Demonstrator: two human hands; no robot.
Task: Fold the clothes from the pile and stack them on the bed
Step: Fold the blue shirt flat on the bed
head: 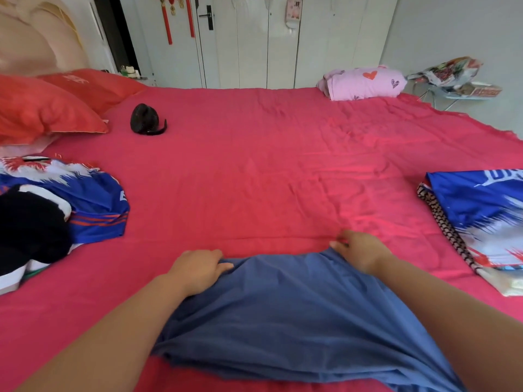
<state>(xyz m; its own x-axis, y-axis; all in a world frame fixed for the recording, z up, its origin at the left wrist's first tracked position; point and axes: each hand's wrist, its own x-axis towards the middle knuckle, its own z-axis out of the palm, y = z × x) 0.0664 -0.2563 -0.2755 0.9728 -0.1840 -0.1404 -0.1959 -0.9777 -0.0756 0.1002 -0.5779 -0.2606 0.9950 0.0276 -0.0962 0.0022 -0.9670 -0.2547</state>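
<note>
A plain blue garment (285,315) lies on the red bed (254,171) right in front of me. My left hand (198,268) grips its far left corner, and my right hand (359,248) pinches its far right corner. At the left edge sits a loose pile of clothes (53,210), with a blue, white and red jersey under a black and white piece. At the right edge rests a stack of folded clothes (478,219), a blue and white jersey on top and a black-and-white patterned piece beneath.
Two red pillows (48,108) lie at the far left by the headboard. A small black object (145,120) sits near them. A folded pink quilt with hearts (365,83) rests at the far right corner. White wardrobe doors (254,41) stand behind.
</note>
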